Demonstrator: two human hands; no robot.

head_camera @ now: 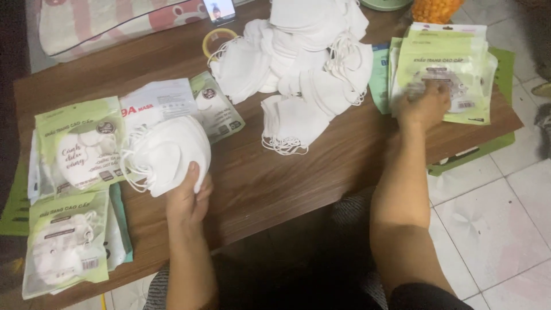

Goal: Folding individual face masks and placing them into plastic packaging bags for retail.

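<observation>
My left hand (188, 198) grips a stack of white face masks (166, 152) above the brown wooden table (275, 172), ear loops hanging to the left. My right hand (423, 104) reaches to the far right and rests on a stack of empty light-green mask pouches (453, 57); it is blurred, fingers curled on the top pouch. A big heap of loose white masks (304, 51) lies at the table's back middle, with a smaller bundle (290, 123) in front of it.
Filled green mask packets lie at the left: one (80, 143) upper, one (66, 244) lower, and white-and-green packets (172, 103) behind my left hand. A roll of tape (217, 39) and a phone (219, 10) sit at the back. White tiled floor (493, 212) is at right.
</observation>
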